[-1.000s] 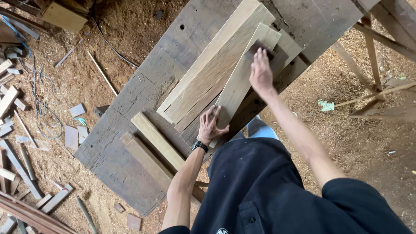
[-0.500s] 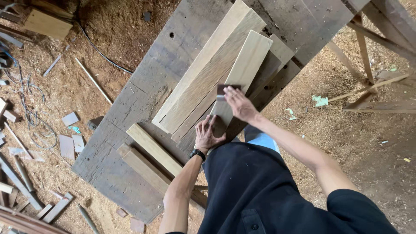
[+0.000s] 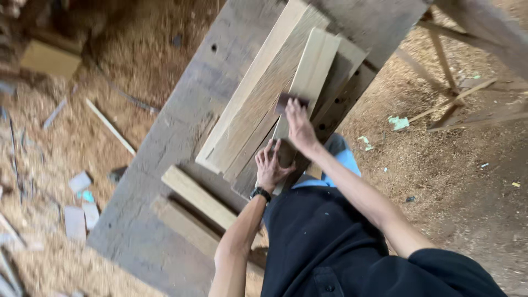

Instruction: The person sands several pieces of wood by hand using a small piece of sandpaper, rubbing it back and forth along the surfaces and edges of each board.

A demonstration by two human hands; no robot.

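A grey, weathered workbench [image 3: 165, 181] with small holes in its top stands on a floor [image 3: 456, 181] thick with sawdust. Two short pale wood blocks [image 3: 198, 199] lie side by side near its close edge. Left of the bench, thin strips [image 3: 110, 126] and small offcuts [image 3: 77, 212] litter the sawdust. At upper right stands a wooden trestle frame [image 3: 448, 82], with pale green scraps [image 3: 399, 122] near it.
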